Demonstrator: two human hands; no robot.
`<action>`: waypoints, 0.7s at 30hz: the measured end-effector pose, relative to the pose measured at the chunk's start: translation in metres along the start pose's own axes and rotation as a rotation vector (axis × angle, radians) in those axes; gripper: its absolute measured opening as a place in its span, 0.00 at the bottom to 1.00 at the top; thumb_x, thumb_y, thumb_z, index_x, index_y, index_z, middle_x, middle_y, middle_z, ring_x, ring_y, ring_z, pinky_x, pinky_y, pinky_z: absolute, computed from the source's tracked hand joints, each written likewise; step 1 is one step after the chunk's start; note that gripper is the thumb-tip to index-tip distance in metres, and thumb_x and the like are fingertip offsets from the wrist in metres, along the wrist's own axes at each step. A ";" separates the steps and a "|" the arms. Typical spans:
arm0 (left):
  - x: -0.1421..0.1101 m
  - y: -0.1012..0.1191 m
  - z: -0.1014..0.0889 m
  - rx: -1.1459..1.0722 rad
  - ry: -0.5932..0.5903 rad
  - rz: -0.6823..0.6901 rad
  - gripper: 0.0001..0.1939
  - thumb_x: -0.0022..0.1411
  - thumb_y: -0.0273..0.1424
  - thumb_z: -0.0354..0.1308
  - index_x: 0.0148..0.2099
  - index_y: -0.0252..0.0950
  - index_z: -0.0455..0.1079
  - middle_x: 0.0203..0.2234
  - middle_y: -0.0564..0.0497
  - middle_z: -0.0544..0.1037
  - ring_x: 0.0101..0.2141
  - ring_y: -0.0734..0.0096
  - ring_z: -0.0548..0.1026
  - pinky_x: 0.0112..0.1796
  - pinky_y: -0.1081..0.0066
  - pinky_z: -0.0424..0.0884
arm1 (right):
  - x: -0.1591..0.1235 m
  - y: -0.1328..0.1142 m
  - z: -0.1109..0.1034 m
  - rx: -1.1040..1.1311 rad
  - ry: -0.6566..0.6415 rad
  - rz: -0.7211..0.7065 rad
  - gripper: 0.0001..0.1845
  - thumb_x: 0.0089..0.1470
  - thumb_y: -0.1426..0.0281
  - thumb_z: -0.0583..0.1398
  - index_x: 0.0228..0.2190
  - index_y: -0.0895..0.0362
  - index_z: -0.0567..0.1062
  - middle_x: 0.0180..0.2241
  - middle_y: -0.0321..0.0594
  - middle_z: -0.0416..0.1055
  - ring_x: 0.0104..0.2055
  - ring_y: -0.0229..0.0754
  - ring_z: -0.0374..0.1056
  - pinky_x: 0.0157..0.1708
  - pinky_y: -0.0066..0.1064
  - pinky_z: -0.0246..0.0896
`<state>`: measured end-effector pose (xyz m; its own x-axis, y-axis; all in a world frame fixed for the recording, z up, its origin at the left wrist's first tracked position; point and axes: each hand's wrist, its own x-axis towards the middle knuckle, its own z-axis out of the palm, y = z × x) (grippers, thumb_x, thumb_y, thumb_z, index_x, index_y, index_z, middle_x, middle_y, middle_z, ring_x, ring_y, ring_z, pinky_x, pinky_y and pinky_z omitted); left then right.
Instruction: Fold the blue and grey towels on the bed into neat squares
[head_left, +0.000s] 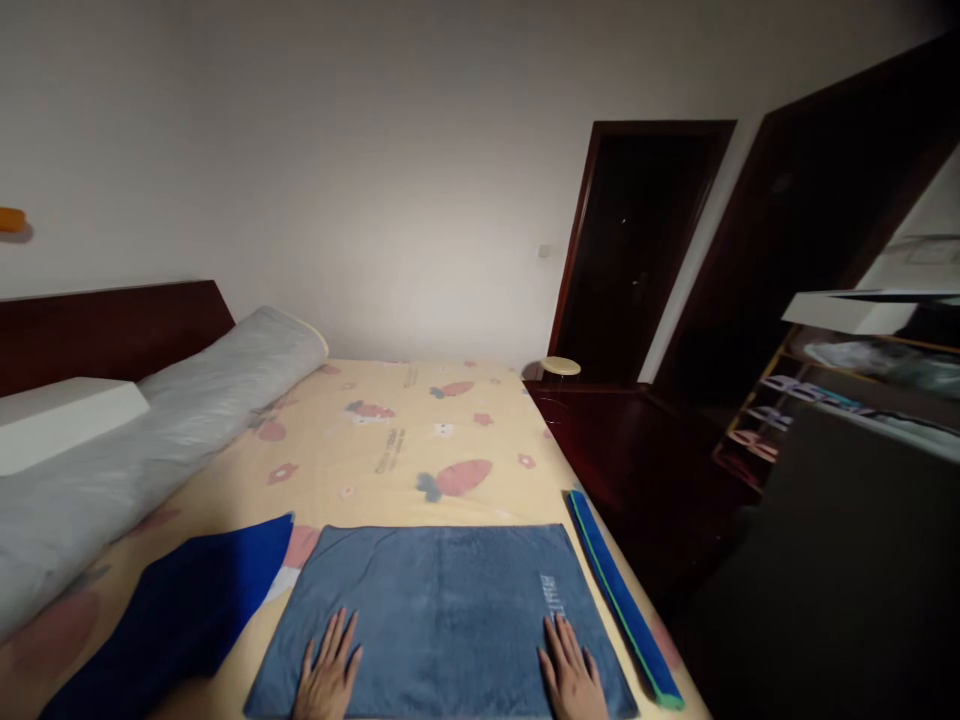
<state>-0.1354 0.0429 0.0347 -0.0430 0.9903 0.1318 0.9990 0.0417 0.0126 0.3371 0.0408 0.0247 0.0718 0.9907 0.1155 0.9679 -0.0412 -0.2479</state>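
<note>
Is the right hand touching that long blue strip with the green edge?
Apart. The head view shows part of the grey-blue towel and yellow sheet between the right hand and the blue strip.

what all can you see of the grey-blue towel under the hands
The grey-blue towel lies flat on the patterned bedsheet, a wide rectangle with a soft, plush look. Slight creases show on it, and pale lettering marks its right side. The left hand rests on its left part, the right hand on its right part, near the lettering.
</note>
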 end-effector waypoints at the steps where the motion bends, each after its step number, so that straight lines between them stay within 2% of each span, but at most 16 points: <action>1: -0.002 -0.012 0.000 0.010 0.012 -0.003 0.28 0.66 0.44 0.41 0.66 0.51 0.52 0.65 0.56 0.58 0.64 0.62 0.58 0.61 0.53 0.55 | -0.001 0.002 -0.001 -0.006 0.003 0.018 0.34 0.63 0.52 0.39 0.64 0.54 0.56 0.67 0.41 0.46 0.69 0.49 0.43 0.64 0.52 0.45; 3: -0.004 -0.024 -0.002 0.016 0.039 0.015 0.27 0.66 0.43 0.41 0.66 0.51 0.53 0.65 0.56 0.59 0.64 0.61 0.59 0.61 0.53 0.55 | 0.000 -0.006 -0.003 -0.004 0.015 0.037 0.35 0.63 0.51 0.40 0.64 0.56 0.57 0.67 0.43 0.47 0.69 0.50 0.43 0.64 0.52 0.46; 4: -0.003 -0.023 -0.004 0.014 0.054 0.030 0.27 0.66 0.43 0.41 0.66 0.50 0.53 0.65 0.55 0.59 0.64 0.61 0.59 0.60 0.53 0.55 | 0.003 -0.014 -0.003 0.007 0.026 0.033 0.36 0.63 0.50 0.40 0.64 0.56 0.57 0.67 0.43 0.47 0.69 0.51 0.43 0.64 0.52 0.46; 6: 0.001 -0.007 -0.009 -0.002 0.088 0.075 0.27 0.67 0.42 0.42 0.67 0.49 0.51 0.65 0.54 0.59 0.64 0.60 0.59 0.60 0.53 0.57 | 0.009 -0.038 -0.003 0.047 0.043 -0.006 0.35 0.63 0.49 0.41 0.64 0.54 0.58 0.67 0.43 0.48 0.69 0.51 0.44 0.63 0.51 0.47; 8: 0.008 0.025 -0.014 -0.034 0.114 0.146 0.27 0.68 0.39 0.41 0.68 0.47 0.47 0.65 0.53 0.58 0.64 0.62 0.59 0.60 0.56 0.57 | 0.015 -0.069 0.000 0.103 0.042 -0.084 0.33 0.64 0.50 0.43 0.64 0.51 0.57 0.67 0.42 0.49 0.68 0.50 0.45 0.63 0.51 0.49; 10: 0.013 0.069 -0.016 -0.071 0.122 0.213 0.28 0.68 0.35 0.40 0.68 0.47 0.41 0.66 0.54 0.55 0.64 0.64 0.58 0.60 0.56 0.56 | 0.019 -0.102 0.007 0.158 0.031 -0.178 0.30 0.64 0.52 0.44 0.64 0.48 0.56 0.67 0.40 0.50 0.68 0.49 0.47 0.63 0.50 0.50; 13: 0.016 0.132 -0.009 -0.137 0.056 0.299 0.30 0.67 0.30 0.39 0.68 0.48 0.34 0.67 0.56 0.51 0.65 0.64 0.56 0.61 0.54 0.56 | 0.021 -0.140 0.021 0.217 -0.004 -0.328 0.28 0.65 0.54 0.46 0.63 0.45 0.56 0.66 0.39 0.51 0.67 0.50 0.50 0.62 0.49 0.53; 15: 0.016 0.157 -0.002 -0.183 -0.028 0.341 0.31 0.66 0.30 0.41 0.68 0.50 0.35 0.67 0.57 0.51 0.65 0.63 0.56 0.61 0.54 0.57 | 0.021 -0.151 0.029 0.238 -0.057 -0.416 0.28 0.64 0.54 0.48 0.63 0.45 0.58 0.65 0.40 0.53 0.66 0.51 0.53 0.61 0.48 0.55; 16: 0.017 0.162 0.001 -0.205 -0.069 0.354 0.31 0.67 0.32 0.42 0.68 0.51 0.36 0.67 0.57 0.51 0.65 0.63 0.56 0.61 0.54 0.58 | 0.023 -0.150 0.031 0.241 -0.086 -0.447 0.28 0.64 0.54 0.48 0.63 0.45 0.58 0.65 0.40 0.54 0.66 0.51 0.53 0.61 0.48 0.55; 18: 0.017 0.156 0.003 -0.239 -0.126 0.362 0.30 0.67 0.35 0.42 0.67 0.53 0.37 0.66 0.58 0.50 0.65 0.63 0.56 0.61 0.54 0.58 | 0.027 -0.138 0.029 0.233 -0.114 -0.431 0.28 0.63 0.53 0.47 0.63 0.44 0.58 0.65 0.40 0.53 0.66 0.52 0.52 0.61 0.50 0.54; 21: 0.018 0.114 -0.002 -0.220 -0.136 0.251 0.28 0.68 0.39 0.40 0.67 0.55 0.39 0.66 0.59 0.50 0.65 0.61 0.55 0.61 0.51 0.58 | 0.034 -0.093 0.017 0.185 -0.061 -0.243 0.29 0.63 0.53 0.46 0.62 0.45 0.60 0.65 0.39 0.52 0.67 0.52 0.50 0.62 0.53 0.51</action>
<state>-0.0224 0.0654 0.0404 0.2197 0.9753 0.0246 0.9523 -0.2198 0.2117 0.2451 0.0805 0.0353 -0.1761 0.9748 0.1366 0.8942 0.2164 -0.3919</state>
